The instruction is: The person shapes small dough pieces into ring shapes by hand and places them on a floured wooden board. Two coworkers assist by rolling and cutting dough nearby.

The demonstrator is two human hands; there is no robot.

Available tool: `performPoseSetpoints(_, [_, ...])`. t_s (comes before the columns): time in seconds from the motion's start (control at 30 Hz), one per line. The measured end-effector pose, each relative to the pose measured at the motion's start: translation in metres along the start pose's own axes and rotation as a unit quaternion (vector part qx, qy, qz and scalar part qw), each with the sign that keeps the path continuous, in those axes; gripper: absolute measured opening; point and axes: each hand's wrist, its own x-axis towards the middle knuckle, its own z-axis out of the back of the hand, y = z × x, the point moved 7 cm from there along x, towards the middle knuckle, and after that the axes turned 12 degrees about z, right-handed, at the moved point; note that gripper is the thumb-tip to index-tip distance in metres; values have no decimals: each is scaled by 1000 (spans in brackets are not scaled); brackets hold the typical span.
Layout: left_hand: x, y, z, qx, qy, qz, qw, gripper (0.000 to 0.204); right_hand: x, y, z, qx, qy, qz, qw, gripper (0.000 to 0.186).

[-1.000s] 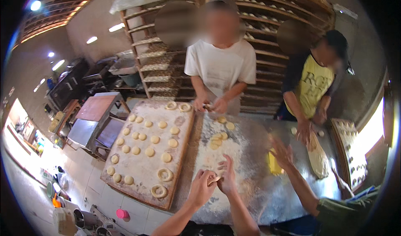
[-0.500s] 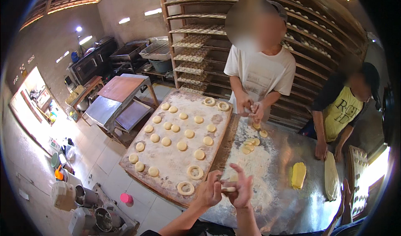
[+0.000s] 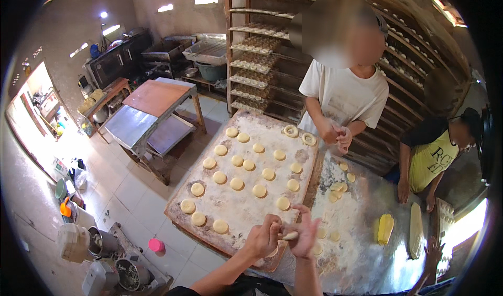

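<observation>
Rings [image 3: 285, 132] and rounds [image 3: 237, 184] dot the board [image 3: 241, 210], more rounds [image 3: 335, 197] remain on the worktop [image 3: 367, 267], and my left grip [image 3: 264, 237] pinches dough [image 3: 290, 236], right hand [image 3: 304, 234] spread.

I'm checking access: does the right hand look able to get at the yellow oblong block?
Probably yes: the yellow oblong block lies uncovered, with no obstacle beyond low, round, pale dough pieces. The right hand, though, seems busy with a small pale dough strip.

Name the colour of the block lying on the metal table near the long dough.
The block is bright yellow, best seen in the head view.
</observation>
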Motion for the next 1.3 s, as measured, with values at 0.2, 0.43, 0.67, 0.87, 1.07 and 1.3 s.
performPoseSetpoints(0.2, [22, 11, 34, -19, -20, -22, 999, 25, 5, -25, -34, -33, 12, -25, 999, 51])
performPoseSetpoints(0.43, [42, 22, 47, -28, 39, -1, 999, 26, 26, -32, -57, 203, 26, 45, 978, 77])
performPoseSetpoints(0.67, [57, 33, 45, 66, 76, 42, 994, 25, 30, -30, -48, 13, -64, -62, 996, 73])
performPoseSetpoints(0.87, [71, 35, 36, 66, 77, 72, 992, 35, 46, -31, -59, -218, -33, -92, 971, 74])
performPoseSetpoints(1.07, [109, 54, 70, 399, -52, 81, 912, 53, 47, -16, -37, -552, -103, -71, 824, 73])
performPoseSetpoints(1.3, [79, 77, 60, 407, 41, 69, 910, 73, 34, -50, -51, -696, 93, -106, 704, 91])
